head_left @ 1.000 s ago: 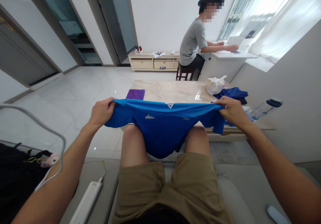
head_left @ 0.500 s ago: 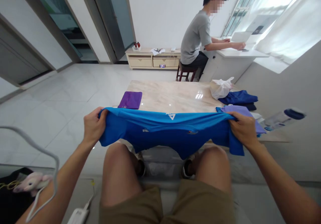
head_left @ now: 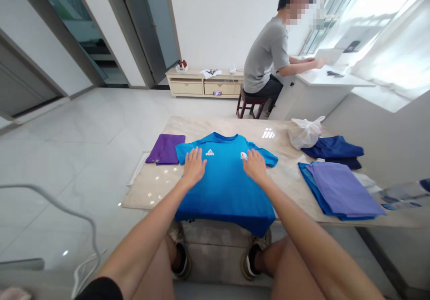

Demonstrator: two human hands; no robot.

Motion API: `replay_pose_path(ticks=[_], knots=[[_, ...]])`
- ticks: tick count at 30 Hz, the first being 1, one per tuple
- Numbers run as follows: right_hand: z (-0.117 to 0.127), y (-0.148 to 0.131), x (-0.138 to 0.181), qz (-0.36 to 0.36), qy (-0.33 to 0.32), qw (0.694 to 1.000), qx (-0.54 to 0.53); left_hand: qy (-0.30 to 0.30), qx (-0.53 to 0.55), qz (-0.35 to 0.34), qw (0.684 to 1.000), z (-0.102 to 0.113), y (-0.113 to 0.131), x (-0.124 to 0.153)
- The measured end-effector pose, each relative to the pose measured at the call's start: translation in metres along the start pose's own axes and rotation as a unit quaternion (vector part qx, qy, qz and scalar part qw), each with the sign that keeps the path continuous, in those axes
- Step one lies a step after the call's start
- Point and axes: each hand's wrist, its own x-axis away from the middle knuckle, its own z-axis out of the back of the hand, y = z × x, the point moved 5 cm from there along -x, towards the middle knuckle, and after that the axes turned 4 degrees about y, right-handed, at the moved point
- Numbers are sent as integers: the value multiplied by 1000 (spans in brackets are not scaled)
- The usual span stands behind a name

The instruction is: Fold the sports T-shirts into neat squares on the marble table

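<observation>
A blue T-shirt (head_left: pixel 223 183) lies spread on the marble-topped table (head_left: pixel 149 192), collar away from me, its hem hanging over the near edge. My left hand (head_left: pixel 195 165) rests flat on the shirt's left chest area, beside a white logo, fingers stretched out. On the other side of the chest, my right hand (head_left: pixel 255 165) lies with fingers extended next to a red and white badge. Neither hand grips the cloth. Close to the shirt's left sleeve is a folded purple garment (head_left: pixel 166 149).
At the table's right are folded lavender and blue clothes (head_left: pixel 344 190), dark blue clothes (head_left: pixel 336 150), a white plastic bag (head_left: pixel 305 132) and a clear bottle (head_left: pixel 405 194). A person (head_left: pixel 267 58) sits at a white desk (head_left: pixel 325 78) beyond. A grey cable (head_left: pixel 63 206) curves at left.
The T-shirt, earlier stretched in the air between my two closed hands, now lies on the table. Both hands have let go, opened and come closer together on it.
</observation>
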Motion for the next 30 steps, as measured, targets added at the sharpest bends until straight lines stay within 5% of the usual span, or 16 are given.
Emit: replay_pose_path(ticks=[2, 5, 11, 23, 30], knots=[[-56, -10, 41, -11, -58, 998, -1, -48, 8, 0, 999, -48, 9, 38], [-96, -6, 71, -24, -49, 998, -2, -50, 6, 17, 999, -82, 5, 64], [-99, 9, 49, -23, -39, 999, 9, -45, -7, 15, 999, -83, -2, 38], [-124, 9, -70, -17, -11, 1000, 10, -30, -1, 23, 999, -115, -11, -72], [-125, 6, -77, -21, -33, 999, 3, -39, 1, 21, 999, -116, -13, -72]])
